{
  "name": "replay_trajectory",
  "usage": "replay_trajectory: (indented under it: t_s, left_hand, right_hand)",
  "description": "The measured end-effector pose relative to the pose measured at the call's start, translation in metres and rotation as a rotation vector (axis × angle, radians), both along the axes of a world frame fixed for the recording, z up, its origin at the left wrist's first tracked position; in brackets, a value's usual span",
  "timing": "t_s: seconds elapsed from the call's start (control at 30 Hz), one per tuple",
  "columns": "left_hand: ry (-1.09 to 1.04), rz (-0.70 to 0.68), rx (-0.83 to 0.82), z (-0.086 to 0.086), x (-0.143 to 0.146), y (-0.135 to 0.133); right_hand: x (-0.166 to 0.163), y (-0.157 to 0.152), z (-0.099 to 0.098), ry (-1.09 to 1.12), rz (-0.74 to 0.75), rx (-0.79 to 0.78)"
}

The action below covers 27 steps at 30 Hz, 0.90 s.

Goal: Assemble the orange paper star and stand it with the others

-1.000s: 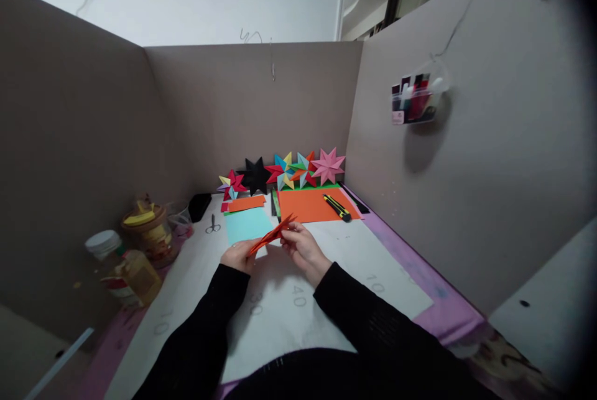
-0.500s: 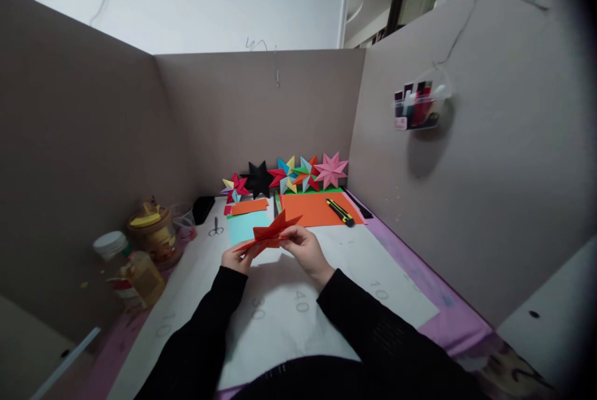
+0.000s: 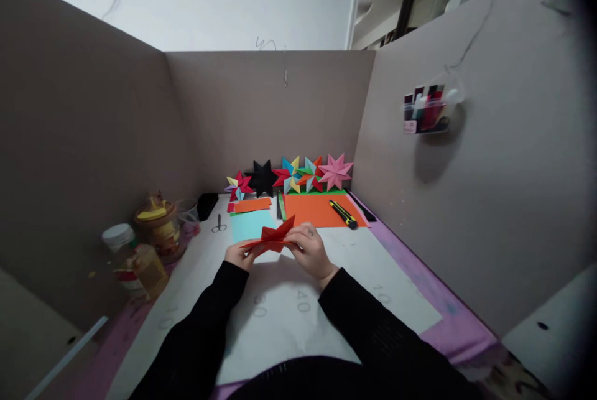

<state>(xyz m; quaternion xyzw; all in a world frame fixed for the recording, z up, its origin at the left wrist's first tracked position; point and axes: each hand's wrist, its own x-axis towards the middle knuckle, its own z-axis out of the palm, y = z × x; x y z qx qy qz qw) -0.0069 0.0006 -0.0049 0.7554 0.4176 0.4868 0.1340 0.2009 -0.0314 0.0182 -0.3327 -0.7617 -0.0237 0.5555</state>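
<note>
A red folded paper star [image 3: 274, 235] is held above the white sheet, seen nearly edge-on with one point sticking up. My left hand [image 3: 241, 256] pinches its left side, fingers closed on the paper. On its right side my right hand [image 3: 313, 251] grips a point between thumb and fingers, and a ring shows on one finger. The fingertips under the star are partly hidden. Just behind it lie a light blue paper sheet [image 3: 252, 224] and a large orange sheet [image 3: 305, 211].
Several finished paper stars, a black star [image 3: 262, 178] and pink star [image 3: 335, 172] among them, lean on the back panel. A yellow-black utility knife [image 3: 344, 214] rests on the orange sheet. Scissors [image 3: 219, 224] lie left. A glue bottle [image 3: 142, 272] and pot [image 3: 158, 229] stand at left.
My right hand has closed further over the star's right point, its fingers now covering more of it. The star tilts slightly differently. The whole view has shifted a little.
</note>
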Motion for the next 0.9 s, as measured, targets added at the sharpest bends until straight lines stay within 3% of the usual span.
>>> replay_trajectory:
  t_s: [0.37,0.7,0.9]
  left_hand:
    - [-0.088,-0.022,0.125,0.002,-0.001,-0.003]
    - [-0.415,0.017,-0.35,-0.004,0.008,0.003]
    - [-0.649,-0.011,-0.591,-0.008,0.009,0.009]
  right_hand:
    - [-0.001,-0.002,0.0,-0.038,-0.059,0.086]
    - [-0.009,-0.01,-0.004,-0.086,-0.051,0.156]
    - [-0.01,-0.009,0.002,0.02,-0.095,0.154]
